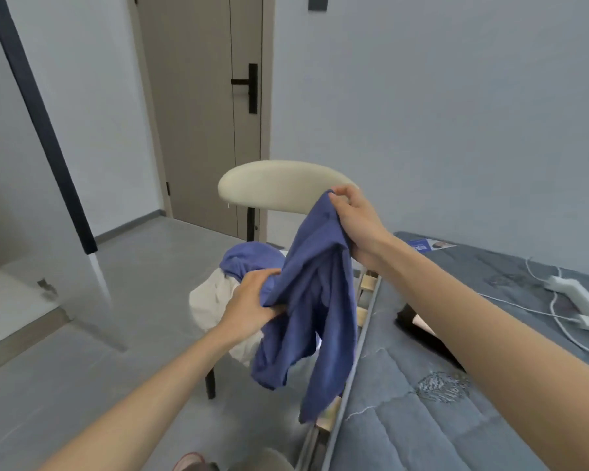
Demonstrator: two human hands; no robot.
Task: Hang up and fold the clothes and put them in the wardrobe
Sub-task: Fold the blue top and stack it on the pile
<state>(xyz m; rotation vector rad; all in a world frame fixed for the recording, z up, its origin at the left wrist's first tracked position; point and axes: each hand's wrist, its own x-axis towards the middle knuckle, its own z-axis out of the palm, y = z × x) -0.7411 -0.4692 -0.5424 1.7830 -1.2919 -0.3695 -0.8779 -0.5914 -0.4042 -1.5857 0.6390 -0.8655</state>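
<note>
Both hands grasp a blue garment [315,300]: left hand [249,307] bunches its middle, right hand [354,226] pinches its top, above a chair [279,185] piled with clothes [211,300], beside the bed [456,385].

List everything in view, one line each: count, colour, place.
held garment: one, blue, hanging in front of the chair
second garment: one, blue, bunched on the chair seat
white cloth: one, white, on the seat below the second garment
chair: one, cream back, black legs, beside the mattress
door: one, grey-brown, far wall
door handle: one, black, on the door's right side
mattress: one, grey-blue, quilted, at right
power strip: one, white, corded, on the mattress
black item: one, on the mattress, partly hidden, unidentifiable
left grip: one, bare, grips the held garment's middle
right grip: one, bare, pinches its top edge
</note>
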